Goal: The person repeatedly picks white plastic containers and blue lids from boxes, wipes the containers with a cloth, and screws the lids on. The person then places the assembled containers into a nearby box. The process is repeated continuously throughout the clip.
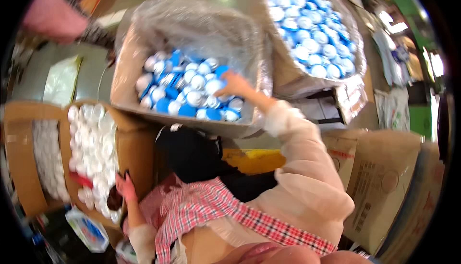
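My right hand (236,84) reaches into a large plastic-lined carton (126,79), over a heap of blue-and-white round pieces (194,98). Its fingers are apart, close to a blue disc-like piece (221,71) and a white one; whether it touches them is unclear. At the lower left, my left hand (126,187) is beside an open carton (136,156) of white, translucent round pieces (93,139). Right against its fingers is a dark brown round thing (115,199); the blur hides whether they grip it. A red object (81,179) lies among the white pieces.
Another lined container (283,79) at the back right is heaped with blue-and-white pieces. A second carton (21,158) of pale pieces stands far left. Closed cartons (384,182) stand at my right, near a yellow surface (254,160). Someone's arm (55,14) shows at the upper left.
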